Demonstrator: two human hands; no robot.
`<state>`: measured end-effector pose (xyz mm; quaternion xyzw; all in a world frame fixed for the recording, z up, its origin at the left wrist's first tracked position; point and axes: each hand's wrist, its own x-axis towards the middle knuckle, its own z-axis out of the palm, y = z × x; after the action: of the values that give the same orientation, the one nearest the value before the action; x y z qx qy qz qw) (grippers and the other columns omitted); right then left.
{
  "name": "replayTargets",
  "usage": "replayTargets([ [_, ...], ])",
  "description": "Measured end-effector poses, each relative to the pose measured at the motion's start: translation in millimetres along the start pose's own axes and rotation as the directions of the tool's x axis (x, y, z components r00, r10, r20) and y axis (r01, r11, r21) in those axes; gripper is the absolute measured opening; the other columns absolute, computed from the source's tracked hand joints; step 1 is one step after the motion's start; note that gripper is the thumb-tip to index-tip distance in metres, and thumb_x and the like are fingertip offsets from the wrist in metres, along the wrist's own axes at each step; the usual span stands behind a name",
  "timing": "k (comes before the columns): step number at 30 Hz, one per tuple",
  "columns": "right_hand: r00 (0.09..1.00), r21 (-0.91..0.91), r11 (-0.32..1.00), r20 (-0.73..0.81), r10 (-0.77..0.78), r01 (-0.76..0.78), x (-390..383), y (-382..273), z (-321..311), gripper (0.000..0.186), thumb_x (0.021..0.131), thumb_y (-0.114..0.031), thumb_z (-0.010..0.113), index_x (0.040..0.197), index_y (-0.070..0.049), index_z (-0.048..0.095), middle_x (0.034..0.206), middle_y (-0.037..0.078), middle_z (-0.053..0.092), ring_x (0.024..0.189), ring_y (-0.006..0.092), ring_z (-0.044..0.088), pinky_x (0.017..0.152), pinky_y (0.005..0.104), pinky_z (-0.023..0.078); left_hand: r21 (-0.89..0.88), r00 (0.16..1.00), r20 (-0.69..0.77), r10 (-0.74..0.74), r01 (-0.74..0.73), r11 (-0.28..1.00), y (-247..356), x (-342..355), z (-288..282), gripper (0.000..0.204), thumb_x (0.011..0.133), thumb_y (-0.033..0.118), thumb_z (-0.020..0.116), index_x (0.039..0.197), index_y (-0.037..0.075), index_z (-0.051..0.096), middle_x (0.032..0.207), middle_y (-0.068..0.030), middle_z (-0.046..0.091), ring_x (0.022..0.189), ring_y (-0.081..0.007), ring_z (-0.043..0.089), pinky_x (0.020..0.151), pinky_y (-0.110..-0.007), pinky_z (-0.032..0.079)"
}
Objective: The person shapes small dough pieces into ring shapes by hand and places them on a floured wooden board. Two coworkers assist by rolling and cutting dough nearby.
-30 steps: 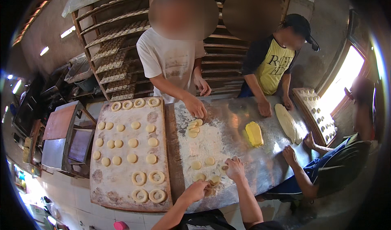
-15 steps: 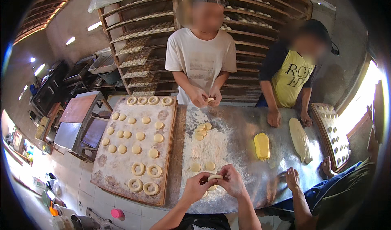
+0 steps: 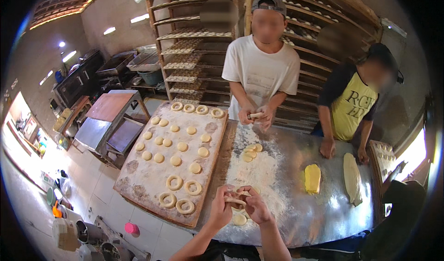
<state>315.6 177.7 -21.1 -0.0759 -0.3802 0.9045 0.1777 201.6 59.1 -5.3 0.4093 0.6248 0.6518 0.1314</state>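
A small dough ring (image 3: 236, 202) is pinched by both hands above the floured table, its hole showing between the fingers. My left hand (image 3: 220, 210) closes on its left side and my right hand (image 3: 259, 208) on its right. Just below the hands a round dough piece (image 3: 240, 220) lies on the flour; others near it are partly hidden by my fingers. Farther off is a small cluster of dough pieces (image 3: 250, 155). To the left, a wooden board (image 3: 152, 187) carries several rows of dough rounds (image 3: 182, 147), with dough rings (image 3: 193, 187) at its near and far ends.
Across the metal table (image 3: 296, 214), a person in a white shirt holds a dough ring (image 3: 255, 116). Another person in yellow and black stands near a yellow slab (image 3: 312, 179) and long dough (image 3: 352, 179). A dark sleeve (image 3: 403, 201) is at right; loaded racks (image 3: 194, 48) stand behind.
The view has swung left. The dough in my hands, seen edge-on before, now shows as a ring with an open hole. The hands of the person at lower right have left the table edge.
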Motion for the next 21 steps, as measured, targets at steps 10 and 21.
replayTargets([
  [10,0.999,-0.294,0.955,-0.028,-0.04,0.03,40.1,36.3,84.4,0.055,0.104,-0.033,0.048,0.152,-0.01,0.031,0.098,0.014,0.067,0.077,0.0159,0.062,0.066,0.0259,0.047,0.268,0.999,-0.051,0.011,0.003,0.963,7.1,-6.6,-69.2,0.036,0.108,0.035,0.041,0.124,0.005,0.048,0.094,-0.0202,0.066,0.076,-0.0407,0.066,0.06,-0.043,0.053],
  [21,0.986,-0.7,0.695,0.13,-0.107,0.168,100.8,84.7,143.9,0.052,0.098,-0.042,0.054,0.13,-0.001,0.054,0.093,0.015,0.066,0.096,0.0251,0.063,0.093,0.0395,0.049,0.199,0.993,-0.089,-0.076,0.093,0.976,-4.6,1.2,-168.9,0.023,0.107,0.027,0.045,0.118,0.007,0.049,0.073,-0.0157,0.066,0.064,-0.0406,0.066,0.055,-0.046,0.051],
])
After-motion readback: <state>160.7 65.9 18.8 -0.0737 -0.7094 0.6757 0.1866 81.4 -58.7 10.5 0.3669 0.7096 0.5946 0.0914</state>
